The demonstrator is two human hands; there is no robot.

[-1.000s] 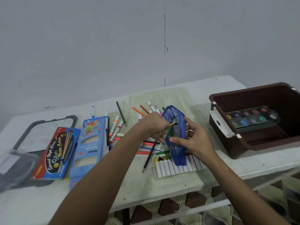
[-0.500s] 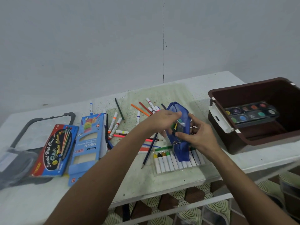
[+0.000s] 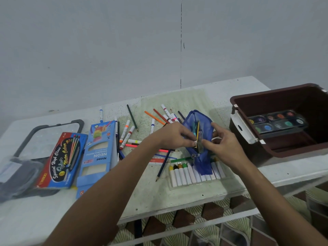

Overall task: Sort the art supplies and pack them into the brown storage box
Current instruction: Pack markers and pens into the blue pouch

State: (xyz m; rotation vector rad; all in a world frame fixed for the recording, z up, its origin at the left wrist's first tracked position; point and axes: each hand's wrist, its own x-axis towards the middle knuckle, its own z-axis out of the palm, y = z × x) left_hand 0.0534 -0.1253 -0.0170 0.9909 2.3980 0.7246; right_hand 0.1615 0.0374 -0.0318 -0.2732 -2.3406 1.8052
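Observation:
A blue mesh pencil pouch [image 3: 204,157] stands upright at the table's middle, open at the top, with pens and pencils inside. My left hand [image 3: 173,134] pinches the pouch's left edge near the opening. My right hand [image 3: 224,144] pinches its right edge from the other side. The pouch's lower end rests over a clear pack of oil pastels [image 3: 188,173]. The brown storage box [image 3: 276,153] sits at the right with a watercolor palette [image 3: 278,121] inside. Loose markers and pencils [image 3: 127,132] are scattered behind and left of my hands.
A blue neon pencil box [image 3: 99,153] and a red-and-blue watercolor pencil box [image 3: 61,160] lie at left. A grey-framed lid [image 3: 26,137] and a dark plastic bag [image 3: 16,176] lie farther left. The table's front edge runs just below the pastels.
The left hand has shifted from inside the pouch's opening to pinching its edge. Both hands and the pouch sit slightly further right; the pens inside stand more upright.

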